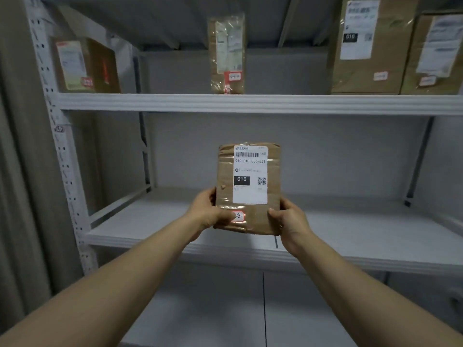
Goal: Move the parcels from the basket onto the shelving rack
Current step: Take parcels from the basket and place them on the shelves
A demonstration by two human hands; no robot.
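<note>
A brown taped parcel with a white shipping label and a small red-edged sticker stands upright over the middle shelf of the white shelving rack. My left hand grips its lower left edge, thumb across the front near the sticker. My right hand grips its lower right edge. Whether the parcel's bottom rests on the shelf board is hidden by my hands. The basket is out of view.
The upper shelf carries several parcels: a box at left, a slim one in the middle, two large boxes at right. A perforated rack post stands left, a lower shelf below.
</note>
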